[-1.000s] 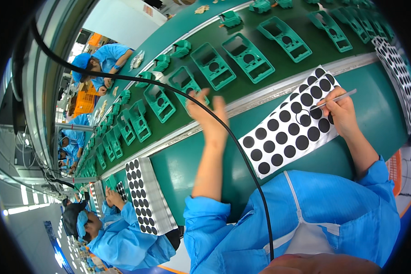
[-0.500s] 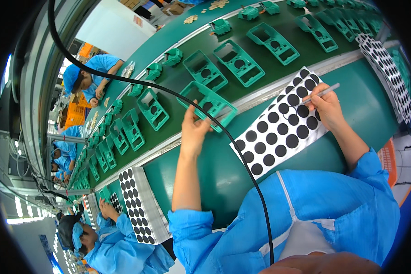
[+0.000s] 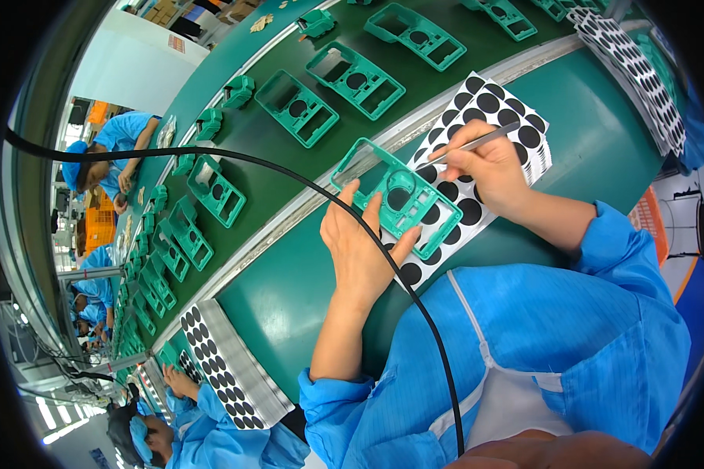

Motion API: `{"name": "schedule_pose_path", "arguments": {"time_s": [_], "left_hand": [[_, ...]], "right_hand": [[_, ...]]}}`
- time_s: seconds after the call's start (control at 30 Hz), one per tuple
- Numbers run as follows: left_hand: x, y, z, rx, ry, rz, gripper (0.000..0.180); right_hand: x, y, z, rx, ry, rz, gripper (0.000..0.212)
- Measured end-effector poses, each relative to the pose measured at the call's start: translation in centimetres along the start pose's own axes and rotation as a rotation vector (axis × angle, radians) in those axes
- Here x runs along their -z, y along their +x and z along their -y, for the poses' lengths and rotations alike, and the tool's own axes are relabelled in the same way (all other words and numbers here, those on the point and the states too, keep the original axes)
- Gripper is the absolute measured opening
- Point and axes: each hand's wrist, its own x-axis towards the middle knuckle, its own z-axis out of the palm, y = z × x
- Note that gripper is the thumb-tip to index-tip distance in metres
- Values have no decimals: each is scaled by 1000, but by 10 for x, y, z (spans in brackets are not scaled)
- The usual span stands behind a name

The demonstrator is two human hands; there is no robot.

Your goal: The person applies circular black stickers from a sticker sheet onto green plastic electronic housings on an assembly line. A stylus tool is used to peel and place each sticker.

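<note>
My left hand [image 3: 361, 248] grips a green plastic frame part [image 3: 396, 197] by its near edge and holds it up over the bench, tilted. My right hand [image 3: 486, 164] pinches thin metal tweezers [image 3: 477, 144] whose tip points at the frame's upper right edge. Under both lies a white sheet stack with rows of round black stickers [image 3: 499, 117]; the frame and my hands cover part of it.
A dark green conveyor belt [image 3: 274, 148] carries several more green frames [image 3: 355, 80]. Further sticker sheet stacks lie at the right [image 3: 635, 76] and lower left [image 3: 227, 367]. People in blue work along the line [image 3: 105, 152]. A black cable [image 3: 305, 184] crosses in front.
My left hand lifted a green frame off the belt edge and brought it toward me, over the sticker sheet. My right hand with the tweezers moved in to meet it.
</note>
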Motion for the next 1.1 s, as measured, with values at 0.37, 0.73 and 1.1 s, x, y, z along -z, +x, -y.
{"name": "schedule_pose_path", "arguments": {"time_s": [0.37, 0.73, 1.1], "left_hand": [[-21, -7, 21, -21, -291, -70, 73], [-25, -10, 29, -64, -320, -93, 63], [-26, -12, 33, -55, -333, -102, 63]], "right_hand": [[-5, -5, -14, 38, -228, 148, 4], [-7, -6, -21, 101, -272, 199, 4], [-10, -4, -20, 94, -355, 215, 5]]}}
